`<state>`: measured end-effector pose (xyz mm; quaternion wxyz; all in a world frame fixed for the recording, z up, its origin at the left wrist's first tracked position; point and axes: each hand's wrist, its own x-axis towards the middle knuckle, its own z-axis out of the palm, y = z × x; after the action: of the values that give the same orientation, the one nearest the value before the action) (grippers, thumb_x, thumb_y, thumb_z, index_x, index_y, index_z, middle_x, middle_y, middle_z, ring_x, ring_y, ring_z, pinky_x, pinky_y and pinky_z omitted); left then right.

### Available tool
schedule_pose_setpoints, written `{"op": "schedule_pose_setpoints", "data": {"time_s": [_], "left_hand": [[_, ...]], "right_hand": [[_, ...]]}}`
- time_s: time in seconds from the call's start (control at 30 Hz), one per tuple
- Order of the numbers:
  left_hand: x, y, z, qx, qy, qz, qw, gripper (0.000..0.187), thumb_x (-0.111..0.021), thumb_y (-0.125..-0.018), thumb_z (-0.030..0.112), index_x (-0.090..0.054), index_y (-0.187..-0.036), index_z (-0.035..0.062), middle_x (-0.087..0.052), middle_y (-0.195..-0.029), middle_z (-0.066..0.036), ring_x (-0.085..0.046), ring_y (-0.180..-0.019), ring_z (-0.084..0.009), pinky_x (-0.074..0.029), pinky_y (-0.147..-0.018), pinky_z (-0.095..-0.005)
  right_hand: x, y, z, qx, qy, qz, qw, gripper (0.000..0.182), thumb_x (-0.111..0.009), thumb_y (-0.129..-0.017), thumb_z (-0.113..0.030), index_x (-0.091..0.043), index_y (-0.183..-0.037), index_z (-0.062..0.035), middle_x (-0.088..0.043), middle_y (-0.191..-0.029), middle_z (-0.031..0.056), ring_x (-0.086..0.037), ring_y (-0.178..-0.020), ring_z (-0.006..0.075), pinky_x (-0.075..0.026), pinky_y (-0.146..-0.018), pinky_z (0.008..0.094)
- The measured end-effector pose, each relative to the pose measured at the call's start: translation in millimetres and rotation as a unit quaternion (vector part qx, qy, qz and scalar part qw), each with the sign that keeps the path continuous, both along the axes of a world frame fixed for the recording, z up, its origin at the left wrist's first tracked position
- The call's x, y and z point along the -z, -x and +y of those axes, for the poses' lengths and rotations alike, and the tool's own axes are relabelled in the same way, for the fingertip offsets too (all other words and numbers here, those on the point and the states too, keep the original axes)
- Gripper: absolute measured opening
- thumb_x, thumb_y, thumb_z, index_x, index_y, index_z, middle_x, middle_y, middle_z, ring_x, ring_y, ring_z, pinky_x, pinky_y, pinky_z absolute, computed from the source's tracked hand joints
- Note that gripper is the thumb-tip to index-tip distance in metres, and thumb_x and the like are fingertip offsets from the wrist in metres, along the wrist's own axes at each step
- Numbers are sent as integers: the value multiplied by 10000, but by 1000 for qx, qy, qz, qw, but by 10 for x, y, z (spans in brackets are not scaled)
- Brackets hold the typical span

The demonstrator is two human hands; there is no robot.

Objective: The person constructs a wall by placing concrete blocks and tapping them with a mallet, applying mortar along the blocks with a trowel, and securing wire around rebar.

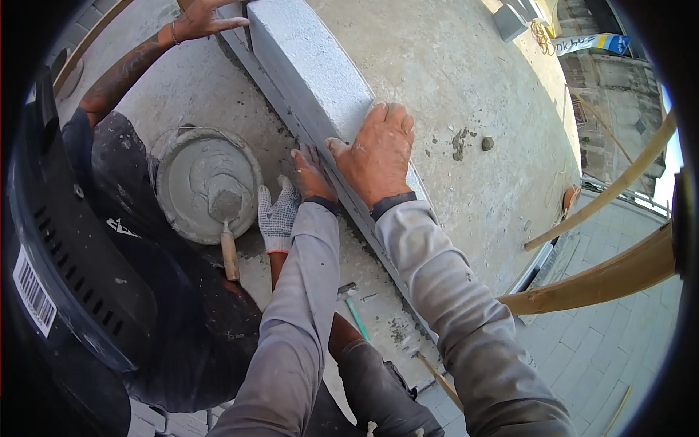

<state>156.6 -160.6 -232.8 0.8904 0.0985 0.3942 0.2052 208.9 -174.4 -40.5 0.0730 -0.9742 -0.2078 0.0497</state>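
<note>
A long pale grey block (313,65) lies on a low course beside the concrete floor. My right hand (375,156) spans its near part, with the thumb on the left edge and the fingers across to the far edge. Against the block's left side rests my left hand (314,176), its fingers stretched out; their tips are partly hidden. Just left of it is a co-worker's gloved hand (278,217), apart from the block. The co-worker's bare hand (198,20) is spread near the block's far end.
A bucket (256,191) of wet mortar (196,164) stands at left, with a trowel (229,251) lying in it. A green-handled tool (357,319) lies on the floor. Curved wooden strips (597,280) cross the right side. A mortar lump (487,143) sits on the concrete.
</note>
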Motion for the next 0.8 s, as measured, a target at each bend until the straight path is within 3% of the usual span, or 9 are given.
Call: {"op": "schedule_pose_setpoints", "data": {"time_s": [0.07,0.2,0.27,0.4,0.47,0.6,0.7,0.8], "left_hand": [[2,-8,29,19,-24,1,1000,699,-213,-935,533,-143,-1419,35,-172,-1473,-113,-216,-1340,-235,-172,-1093,-325],[-134,-23,31,28,-36,-40,998,714,-207,-935,535,-144,-1413,9,-182,-1469,-126,-232,-1333,-233,-176,-1091,-332],[-181,-38,24,121,-115,94,981,746,-222,-926,557,-142,-1409,-6,-193,-1464,-136,-246,-1327,-231,-183,-1088,-332],[-3,-61,13,114,-85,91,986,778,-248,-912,581,-149,-1406,-12,-206,-1459,-142,-254,-1325,-229,-193,-1081,-327],[141,-12,-41,37,-51,14,998,785,-267,-902,598,-163,-1409,7,-210,-1460,-130,-256,-1326,-219,-201,-1077,-326],[-123,37,-15,33,-41,29,998,761,-271,-908,587,-149,-1420,37,-188,-1471,-115,-232,-1337,-208,-178,-1086,-332],[-95,-24,-36,28,-44,40,998,714,-253,-916,575,-194,-1415,67,-271,-1434,-92,-294,-1305,-222,-258,-1058,-344],[-141,-18,-19,25,-70,47,996,681,-320,-940,497,-220,-1383,-10,-317,-1390,-123,-334,-1261,-210,-268,-1045,-315]], "right_hand": [[7,2,-11,0,0,-15,1000,661,-754,-641,-276,-451,-1103,86,-453,-1036,183,-442,-996,331,-368,-881,400],[21,-1,-11,8,-11,-13,1000,698,-763,-631,-265,-440,-1134,95,-449,-1038,186,-437,-999,332,-362,-883,402],[26,2,-14,5,-19,-24,1000,706,-769,-623,-255,-441,-1142,95,-445,-1037,186,-432,-1001,330,-359,-883,402],[-2,-9,-9,8,-25,-11,1000,729,-769,-623,-252,-425,-1162,97,-440,-1040,186,-428,-1003,332,-356,-882,402],[0,-3,-15,2,-28,-19,999,743,-768,-623,-251,-411,-1174,97,-436,-1040,189,-426,-1002,337,-356,-877,403],[8,5,-7,8,-31,-11,999,748,-766,-626,-248,-401,-1179,97,-434,-1044,194,-425,-1003,341,-355,-876,402],[6,-23,-7,8,-30,-16,999,750,-761,-632,-255,-399,-1184,99,-435,-1046,196,-426,-1003,342,-353,-879,402],[15,-49,2,4,-22,-2,1000,768,-761,-631,-275,-397,-1190,106,-438,-1048,196,-428,-1005,338,-350,-882,400]]}}
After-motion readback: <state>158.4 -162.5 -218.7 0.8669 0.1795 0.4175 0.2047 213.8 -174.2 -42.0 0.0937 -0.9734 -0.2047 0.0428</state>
